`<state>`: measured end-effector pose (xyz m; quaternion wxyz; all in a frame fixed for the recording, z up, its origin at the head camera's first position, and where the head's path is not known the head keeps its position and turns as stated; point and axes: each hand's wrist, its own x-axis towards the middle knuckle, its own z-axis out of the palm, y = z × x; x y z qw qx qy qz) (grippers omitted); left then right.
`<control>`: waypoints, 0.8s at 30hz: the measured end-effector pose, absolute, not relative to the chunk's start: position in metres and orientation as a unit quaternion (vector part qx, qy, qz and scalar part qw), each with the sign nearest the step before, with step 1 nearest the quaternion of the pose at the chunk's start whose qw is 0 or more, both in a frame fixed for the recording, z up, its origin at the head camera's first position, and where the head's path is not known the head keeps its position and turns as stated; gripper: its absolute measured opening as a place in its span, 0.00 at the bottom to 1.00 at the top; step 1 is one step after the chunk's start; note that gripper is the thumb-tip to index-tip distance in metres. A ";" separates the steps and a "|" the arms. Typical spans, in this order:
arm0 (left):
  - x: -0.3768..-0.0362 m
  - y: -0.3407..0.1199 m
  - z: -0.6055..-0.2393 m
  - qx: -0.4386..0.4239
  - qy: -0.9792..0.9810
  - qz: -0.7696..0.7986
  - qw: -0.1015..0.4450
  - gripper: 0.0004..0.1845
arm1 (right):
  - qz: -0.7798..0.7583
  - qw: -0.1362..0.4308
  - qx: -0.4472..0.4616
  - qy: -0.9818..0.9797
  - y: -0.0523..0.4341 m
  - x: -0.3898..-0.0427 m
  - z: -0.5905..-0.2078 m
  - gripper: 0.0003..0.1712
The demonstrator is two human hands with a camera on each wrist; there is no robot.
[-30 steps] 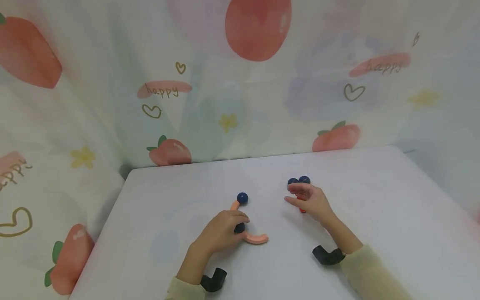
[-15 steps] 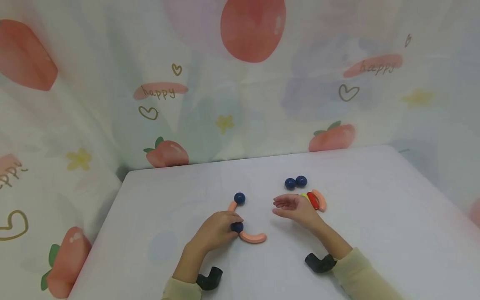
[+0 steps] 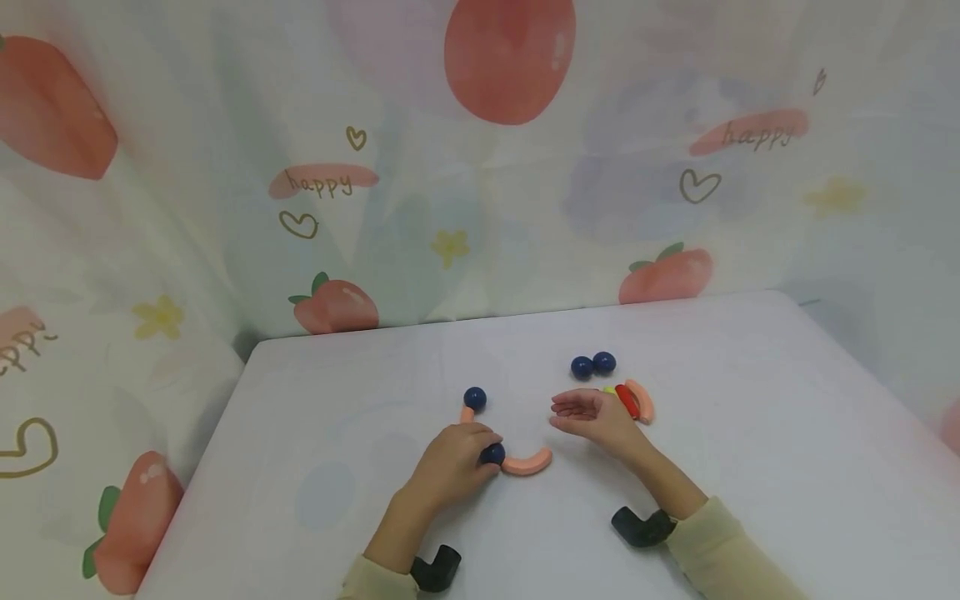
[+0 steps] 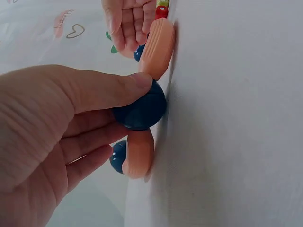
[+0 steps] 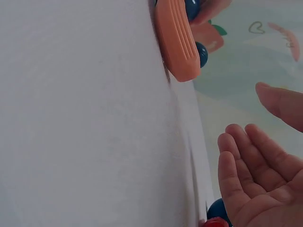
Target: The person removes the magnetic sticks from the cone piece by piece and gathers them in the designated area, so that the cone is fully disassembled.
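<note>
In the head view my left hand (image 3: 452,460) pinches a dark blue ball (image 3: 492,453) between thumb and fingers. A curved orange rod (image 3: 527,462) touches that ball on the right. Another orange rod (image 4: 139,153) meets the ball's other side in the left wrist view, and its far end touches a second blue ball (image 3: 475,398). My right hand (image 3: 600,417) holds nothing; its fingers are relaxed, thumb apart from them, palm toward the left hand. It hovers near the table, partly covering a yellow-green piece (image 3: 610,389).
Two blue balls (image 3: 592,365) sit side by side behind my right hand. A red rod (image 3: 627,401) and a curved orange rod (image 3: 641,402) lie beside it. The white table (image 3: 337,400) ends at a patterned cloth (image 3: 510,208). Black curved pieces (image 3: 642,527) protrude at both wrists.
My right hand has drawn back from the two blue balls, baring the coloured rods. My left hand has shifted slightly right with the pinched ball, and the right-hand orange rod has swung with it.
</note>
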<state>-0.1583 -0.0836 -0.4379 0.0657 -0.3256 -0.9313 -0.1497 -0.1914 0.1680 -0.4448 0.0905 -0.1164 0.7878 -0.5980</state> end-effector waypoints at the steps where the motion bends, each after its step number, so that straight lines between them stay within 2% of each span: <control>1: -0.158 -0.083 -0.438 -0.322 -0.932 -0.152 0.068 0.18 | -0.599 0.090 -0.116 0.787 0.168 -0.191 -0.445 0.25; 15: -0.152 -0.065 -0.446 -0.257 -0.948 -0.145 0.118 0.18 | -0.562 0.077 -0.094 0.818 0.169 -0.189 -0.442 0.25; 24: -0.148 -0.060 -0.446 -0.210 -0.956 -0.175 0.105 0.18 | -0.515 0.098 -0.052 0.850 0.161 -0.191 -0.447 0.22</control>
